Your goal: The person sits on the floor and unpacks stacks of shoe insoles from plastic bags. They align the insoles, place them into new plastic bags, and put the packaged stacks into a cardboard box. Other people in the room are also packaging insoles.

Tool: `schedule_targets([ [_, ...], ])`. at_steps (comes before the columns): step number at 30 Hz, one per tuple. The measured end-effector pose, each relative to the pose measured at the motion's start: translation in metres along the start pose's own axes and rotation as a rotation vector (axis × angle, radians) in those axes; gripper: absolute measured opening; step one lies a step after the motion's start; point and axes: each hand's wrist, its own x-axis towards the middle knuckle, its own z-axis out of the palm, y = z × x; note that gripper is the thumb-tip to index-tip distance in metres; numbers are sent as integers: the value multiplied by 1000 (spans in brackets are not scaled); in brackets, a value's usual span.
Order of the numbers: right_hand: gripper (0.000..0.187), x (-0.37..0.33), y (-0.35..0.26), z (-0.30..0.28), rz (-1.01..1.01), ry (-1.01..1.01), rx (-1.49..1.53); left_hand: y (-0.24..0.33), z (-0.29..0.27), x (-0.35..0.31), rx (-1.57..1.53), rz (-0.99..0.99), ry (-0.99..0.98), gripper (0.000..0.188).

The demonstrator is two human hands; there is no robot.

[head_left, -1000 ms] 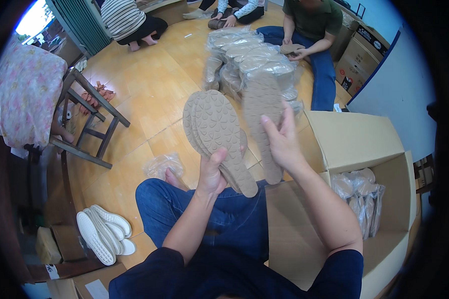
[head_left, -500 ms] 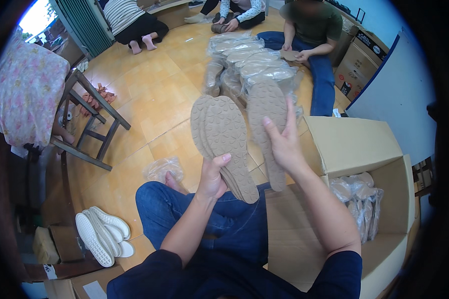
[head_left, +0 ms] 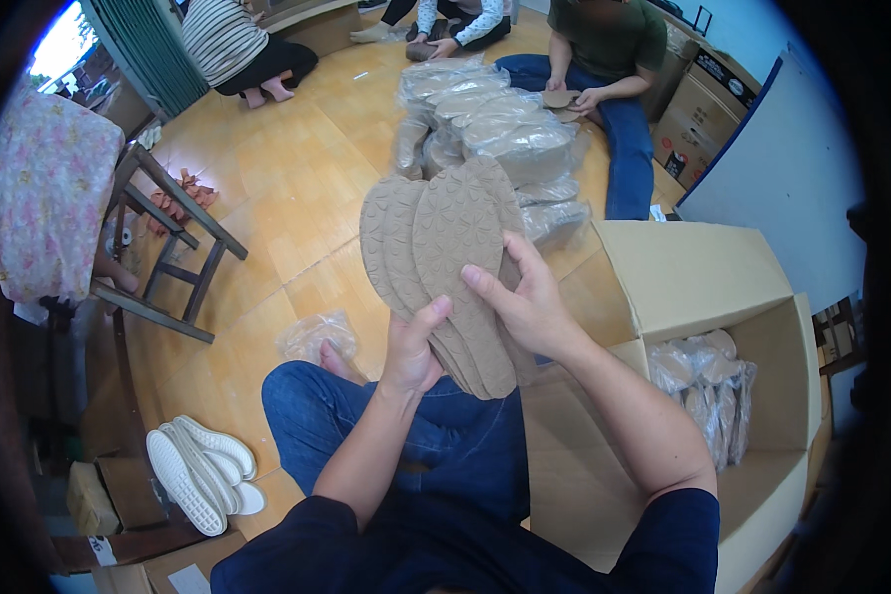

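Observation:
Several brown shoe soles (head_left: 452,238) with an embossed flower pattern are fanned out above my lap. My left hand (head_left: 413,348) grips them along their lower left side, thumb on top and fingers hidden beneath. From the right, my right hand (head_left: 530,307) closes on the soles' edge, its thumb pressed on the top sole. One sole peeks out behind the others at the right. Just past them lies a pile of brown soles in clear plastic bags (head_left: 510,124).
At my right stands an open cardboard box (head_left: 705,282) holding bagged soles (head_left: 718,396). White soles (head_left: 193,470) lie at the left, near a wooden stool (head_left: 193,267). A plastic bag (head_left: 317,337) is by my foot. Other people sit beyond, one handling a brown sole (head_left: 561,99).
My right hand has moved left with its sole, bringing it against the ones in my left hand. The soles now overlap in one fan. The view has shifted slightly.

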Motion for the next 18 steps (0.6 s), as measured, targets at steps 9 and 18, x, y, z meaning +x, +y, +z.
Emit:
schedule_targets([
  [9,65,7,12,-24,33,342,-226,5,-15,1,-145,-137,-15,57],
  [18,78,2,-5,-9,-12,144,164,9,-10,-5,-140,20,35,58],
])
